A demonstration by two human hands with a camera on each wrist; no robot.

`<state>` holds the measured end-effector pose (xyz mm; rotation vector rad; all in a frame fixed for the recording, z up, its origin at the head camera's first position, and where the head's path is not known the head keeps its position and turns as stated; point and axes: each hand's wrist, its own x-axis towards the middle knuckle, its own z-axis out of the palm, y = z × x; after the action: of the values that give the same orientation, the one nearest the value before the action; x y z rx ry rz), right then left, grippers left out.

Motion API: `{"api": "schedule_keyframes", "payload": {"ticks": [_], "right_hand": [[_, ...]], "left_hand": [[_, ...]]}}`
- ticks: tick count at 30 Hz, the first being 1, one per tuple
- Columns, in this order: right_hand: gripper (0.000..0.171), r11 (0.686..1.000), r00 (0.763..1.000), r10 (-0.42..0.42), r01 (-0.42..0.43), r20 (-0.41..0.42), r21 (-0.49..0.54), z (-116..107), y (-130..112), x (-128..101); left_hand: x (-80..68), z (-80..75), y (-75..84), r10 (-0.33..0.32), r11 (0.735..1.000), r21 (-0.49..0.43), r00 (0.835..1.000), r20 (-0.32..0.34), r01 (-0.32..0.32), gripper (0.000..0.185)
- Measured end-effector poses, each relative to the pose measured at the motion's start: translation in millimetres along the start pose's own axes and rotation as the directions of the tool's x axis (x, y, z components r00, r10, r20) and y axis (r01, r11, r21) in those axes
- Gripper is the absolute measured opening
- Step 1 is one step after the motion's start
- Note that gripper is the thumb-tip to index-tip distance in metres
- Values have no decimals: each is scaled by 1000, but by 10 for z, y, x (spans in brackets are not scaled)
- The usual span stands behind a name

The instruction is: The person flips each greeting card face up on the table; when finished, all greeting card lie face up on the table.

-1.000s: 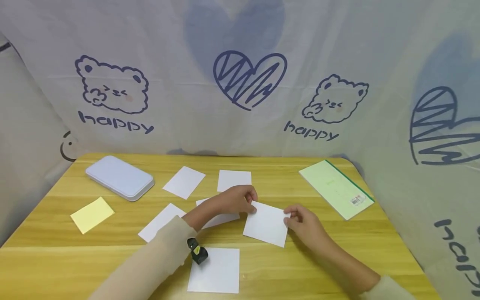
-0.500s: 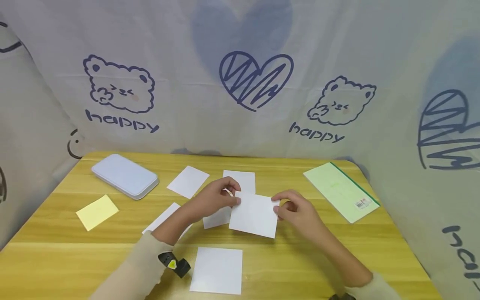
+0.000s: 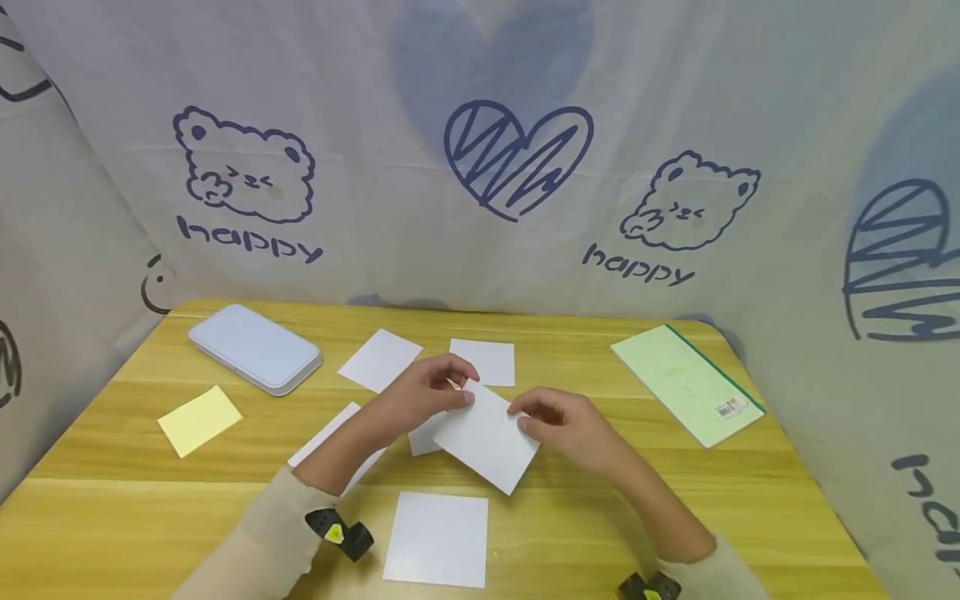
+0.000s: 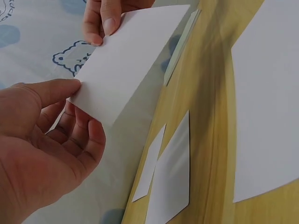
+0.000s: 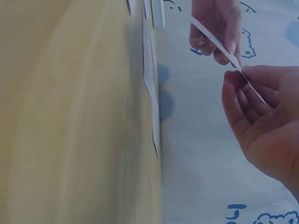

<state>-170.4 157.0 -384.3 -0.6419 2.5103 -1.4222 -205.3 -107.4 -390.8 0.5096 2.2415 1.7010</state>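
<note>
A square white sheet of paper (image 3: 487,446) is held up over the middle of the table, tilted with one corner toward the front. My left hand (image 3: 420,390) pinches its upper left corner between thumb and fingers. At the right corner, my right hand (image 3: 573,423) pinches it the same way. The left wrist view shows the sheet (image 4: 126,60) flat-faced between both hands; from the right wrist it appears nearly edge-on. Below lies another white sheet (image 3: 437,540). Behind the left hand and forearm, a sheet (image 3: 426,435) and a second one (image 3: 322,435) are partly hidden.
Two more white sheets, one left (image 3: 380,360) and one right (image 3: 483,364), lie farther back. A pale case (image 3: 255,346) and a yellow paper pad (image 3: 200,421) sit at left. On the right is a green booklet (image 3: 686,383) with a barcode. A printed cloth (image 3: 480,267) hangs behind the table (image 3: 675,508).
Both hands have shifted the held sheet leftward, and it has turned clockwise so a corner points to the front. Both hands keep their pinch. The head view has shifted slightly.
</note>
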Motion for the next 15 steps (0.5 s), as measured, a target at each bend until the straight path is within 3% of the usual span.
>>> {"api": "schedule_keyframes", "payload": {"ticks": [6, 11, 15], "right_hand": [[17, 1000, 992, -6, 9, -129, 21, -44, 7, -50], [19, 995, 960, -32, 58, -278, 86, -112, 1, -79], [19, 990, 940, -41, 84, -340, 112, -116, 26, -72]], "left_hand": [[0, 29, 4, 6, 999, -35, 998, -60, -8, 40], [-14, 8, -8, 42, 985, -165, 995, -90, -56, 40], [-6, 19, -8, 82, 971, -218, 992, -95, -101, 36]]}}
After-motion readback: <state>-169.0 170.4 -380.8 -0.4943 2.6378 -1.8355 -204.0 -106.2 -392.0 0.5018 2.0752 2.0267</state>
